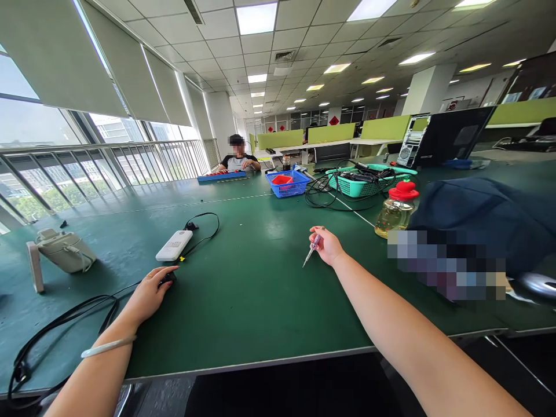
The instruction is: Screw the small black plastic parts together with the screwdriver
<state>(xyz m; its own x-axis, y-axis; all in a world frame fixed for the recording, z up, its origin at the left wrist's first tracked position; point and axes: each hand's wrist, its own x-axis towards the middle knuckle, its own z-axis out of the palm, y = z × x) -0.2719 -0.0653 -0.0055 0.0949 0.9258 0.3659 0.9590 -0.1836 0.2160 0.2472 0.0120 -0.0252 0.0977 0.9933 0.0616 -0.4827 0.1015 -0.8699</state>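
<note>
right hand (329, 246) pinches screwdriver (313, 247), shaft slanting, tip down-left near table (260, 301) | left hand (147, 295) clasps black plug (168, 280)

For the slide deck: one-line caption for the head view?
Right hand holds a small screwdriver at the green table; left hand covers a black plug beside a white power strip.
</note>
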